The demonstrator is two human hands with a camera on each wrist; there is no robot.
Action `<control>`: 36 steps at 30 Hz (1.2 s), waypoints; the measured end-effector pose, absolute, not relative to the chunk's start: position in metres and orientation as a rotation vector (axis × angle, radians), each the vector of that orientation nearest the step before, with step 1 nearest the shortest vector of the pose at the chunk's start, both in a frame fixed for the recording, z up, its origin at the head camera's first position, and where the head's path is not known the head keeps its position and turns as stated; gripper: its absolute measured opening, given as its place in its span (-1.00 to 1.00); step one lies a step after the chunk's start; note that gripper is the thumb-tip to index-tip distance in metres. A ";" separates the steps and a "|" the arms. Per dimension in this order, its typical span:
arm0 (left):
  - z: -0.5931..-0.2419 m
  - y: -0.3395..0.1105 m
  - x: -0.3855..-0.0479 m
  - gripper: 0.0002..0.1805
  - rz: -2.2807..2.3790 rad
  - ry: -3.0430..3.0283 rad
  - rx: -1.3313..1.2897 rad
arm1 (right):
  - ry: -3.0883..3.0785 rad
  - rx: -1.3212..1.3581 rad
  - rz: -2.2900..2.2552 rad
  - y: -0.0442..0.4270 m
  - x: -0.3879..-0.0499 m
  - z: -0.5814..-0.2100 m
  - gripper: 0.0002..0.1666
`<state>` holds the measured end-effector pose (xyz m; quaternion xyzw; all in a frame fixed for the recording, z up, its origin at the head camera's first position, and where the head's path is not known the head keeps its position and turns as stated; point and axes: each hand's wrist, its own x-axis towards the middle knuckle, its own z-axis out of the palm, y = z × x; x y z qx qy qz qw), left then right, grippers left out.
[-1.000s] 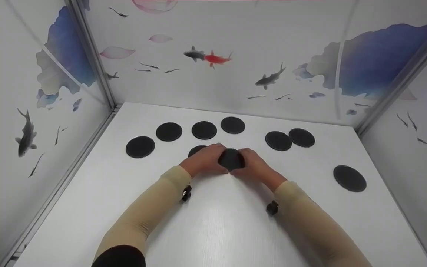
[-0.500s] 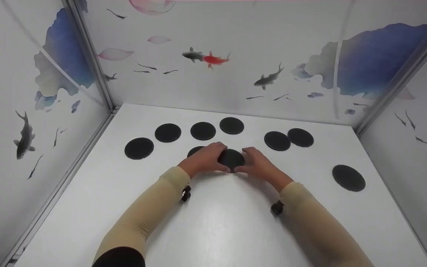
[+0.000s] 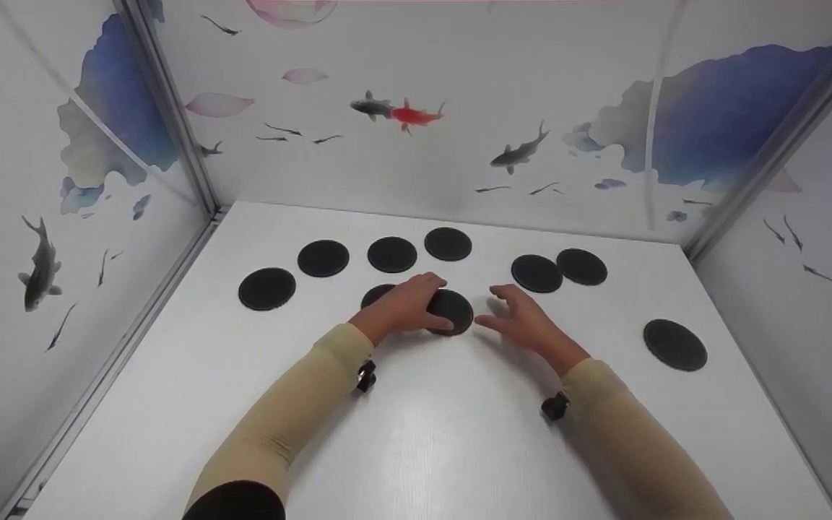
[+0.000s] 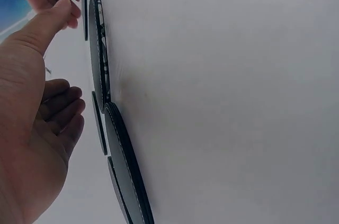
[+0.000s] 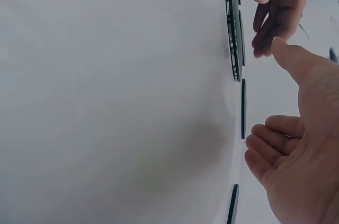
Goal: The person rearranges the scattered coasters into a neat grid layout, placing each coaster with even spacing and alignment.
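Both hands differ from a second ago, when they held the middle coaster between them: the right hand has moved off to its right side, and the left hand has moved only a little. That coaster, round and black, stays in about the same spot on the white table, and a black and white pattern shows along its side. I cannot tell if it is one coaster or a pile.

Left fingers are spread wide from the thumb, above the middle coaster's left part, holding nothing. Right fingers are wide apart from the thumb too, just beside the middle coaster and holding nothing.

Just left of the middle coaster, a half-hidden coaster peeks out behind the left hand. Behind and to the right of the middle coaster lie two close-set coasters. Well to its right is a lone coaster.
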<state>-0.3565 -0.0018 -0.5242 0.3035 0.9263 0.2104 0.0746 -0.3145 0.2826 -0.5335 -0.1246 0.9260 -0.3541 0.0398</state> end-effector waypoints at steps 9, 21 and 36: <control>-0.512 -0.032 -0.352 -0.11 0.550 2.827 0.871 | 2.817 -0.366 -1.161 0.297 -0.309 -0.529 0.01; -0.512 -0.086 -0.337 -0.19 0.513 2.791 0.919 | 2.834 -0.347 -1.172 0.307 -0.304 -0.529 -0.02; -0.512 -0.104 -0.324 -0.02 0.433 2.753 0.909 | 2.825 -0.320 -1.179 0.316 -0.303 -0.531 -0.01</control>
